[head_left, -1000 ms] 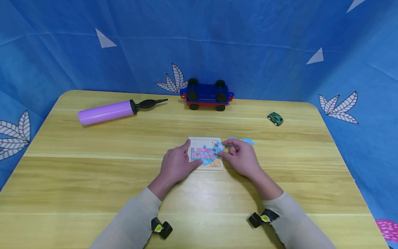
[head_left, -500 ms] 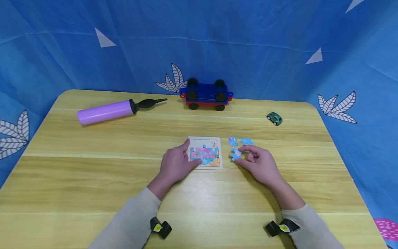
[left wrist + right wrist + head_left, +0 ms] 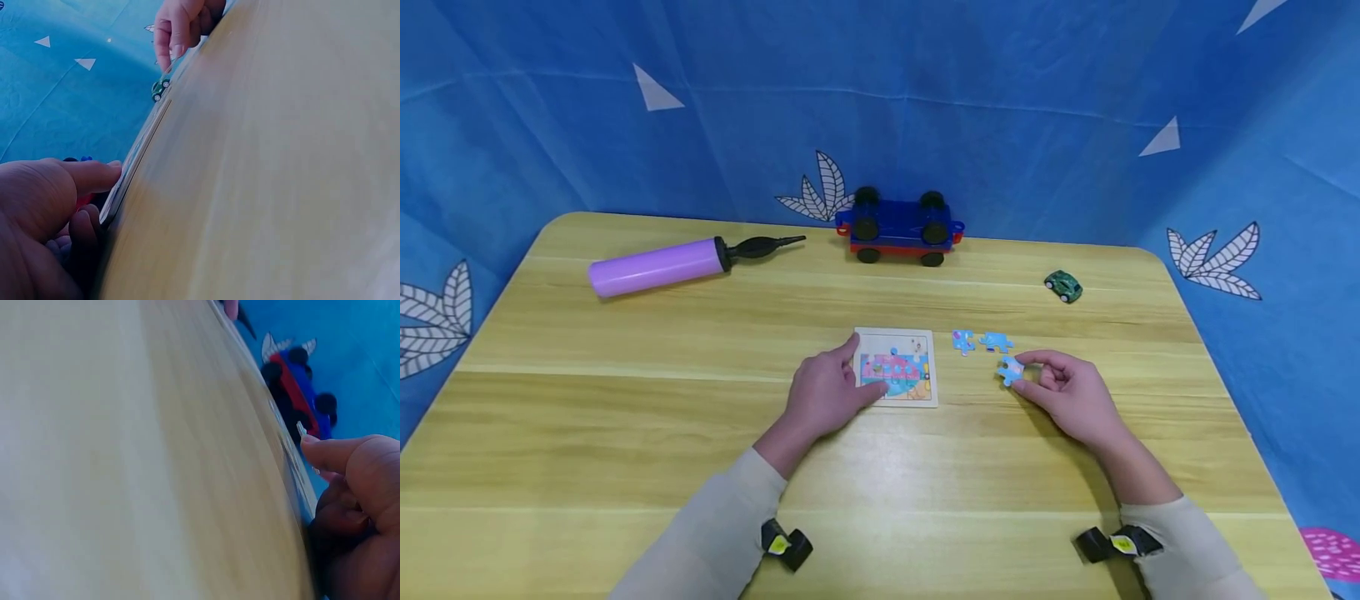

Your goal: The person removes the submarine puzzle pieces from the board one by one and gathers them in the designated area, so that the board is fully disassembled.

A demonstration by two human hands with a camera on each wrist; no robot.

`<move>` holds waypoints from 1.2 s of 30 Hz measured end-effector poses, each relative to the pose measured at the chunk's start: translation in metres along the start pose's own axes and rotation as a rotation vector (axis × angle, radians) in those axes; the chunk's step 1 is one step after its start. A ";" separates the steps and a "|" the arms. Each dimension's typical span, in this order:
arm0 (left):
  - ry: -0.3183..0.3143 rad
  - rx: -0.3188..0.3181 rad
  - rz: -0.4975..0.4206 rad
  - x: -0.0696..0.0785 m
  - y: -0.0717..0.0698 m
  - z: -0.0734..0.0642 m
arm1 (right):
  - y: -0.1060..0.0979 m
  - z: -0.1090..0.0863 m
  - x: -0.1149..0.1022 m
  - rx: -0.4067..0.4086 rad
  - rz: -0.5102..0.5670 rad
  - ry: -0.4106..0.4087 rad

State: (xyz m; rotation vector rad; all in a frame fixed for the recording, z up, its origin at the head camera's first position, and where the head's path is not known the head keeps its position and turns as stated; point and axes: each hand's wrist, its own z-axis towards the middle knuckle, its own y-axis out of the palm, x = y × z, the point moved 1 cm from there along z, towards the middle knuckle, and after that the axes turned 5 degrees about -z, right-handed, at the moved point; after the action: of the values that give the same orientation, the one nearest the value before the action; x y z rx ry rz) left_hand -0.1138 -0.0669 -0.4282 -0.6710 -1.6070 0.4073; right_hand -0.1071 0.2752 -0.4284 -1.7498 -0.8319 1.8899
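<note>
A small jigsaw puzzle board (image 3: 895, 339) with a pale frame lies mid-table, its picture partly filled with pink and blue pieces. My left hand (image 3: 827, 392) holds the board by its left side, the thumb over the lower part and a finger at the upper left corner. To the right, my right hand (image 3: 1067, 396) pinches a light-blue puzzle piece (image 3: 1009, 369) between thumb and fingers, close over the table. Two more blue pieces lie between the board and that hand: one puzzle piece (image 3: 962, 342) nearer the board, another puzzle piece (image 3: 997, 342) beside it.
A purple hand pump (image 3: 658, 267) with a black nozzle lies at the back left. A blue and red toy wagon (image 3: 900, 227) stands at the back edge, before a blue cloth backdrop (image 3: 1000, 67). A small green toy car (image 3: 1063, 286) sits at the back right.
My right hand has drawn away from the board to the right, carrying the puzzle piece past the two loose pieces. My left hand has stayed on the board.
</note>
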 end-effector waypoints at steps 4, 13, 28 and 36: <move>-0.013 -0.018 -0.024 0.001 -0.002 0.000 | -0.011 0.005 0.010 -0.012 -0.010 -0.003; -0.026 -0.033 -0.056 0.002 -0.003 -0.001 | -0.030 0.021 0.026 -0.022 -0.038 0.036; 0.048 -0.097 -0.113 -0.005 -0.007 -0.002 | -0.032 0.043 0.033 -0.101 -0.106 0.006; 0.091 -0.123 -0.081 -0.005 -0.010 -0.001 | -0.031 0.043 0.035 -0.110 -0.102 0.021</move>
State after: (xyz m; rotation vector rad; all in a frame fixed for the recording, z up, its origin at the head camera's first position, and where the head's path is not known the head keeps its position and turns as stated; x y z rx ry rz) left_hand -0.1146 -0.0783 -0.4260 -0.7046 -1.5757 0.2172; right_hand -0.1564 0.3159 -0.4318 -1.7524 -1.0144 1.7872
